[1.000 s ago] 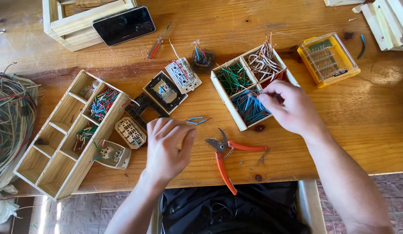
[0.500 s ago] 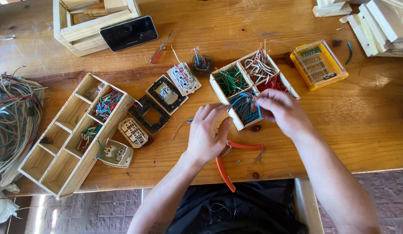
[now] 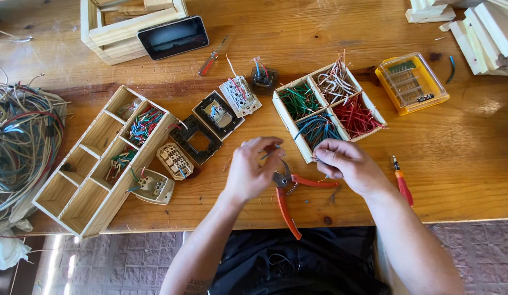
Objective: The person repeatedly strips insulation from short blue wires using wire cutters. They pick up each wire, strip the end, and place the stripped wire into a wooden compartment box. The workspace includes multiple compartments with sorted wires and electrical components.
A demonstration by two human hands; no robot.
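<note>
Below me, the wooden counter [image 3: 472, 164] carries everything. At its left edge lies a tangle of cables [image 3: 19, 142], then a long compartment tray [image 3: 101, 164] holding short wire ends. Ahead sits a four-part wooden box [image 3: 327, 112] of green, white, blue and red wire pieces. My left hand [image 3: 254, 169] and right hand [image 3: 344, 164] are both pinched shut on a short blue wire [image 3: 267, 155] stretched between them, just in front of that box. Orange-handled pliers [image 3: 292, 196] lie beneath my hands; a small screwdriver [image 3: 401, 183] lies to my right.
</note>
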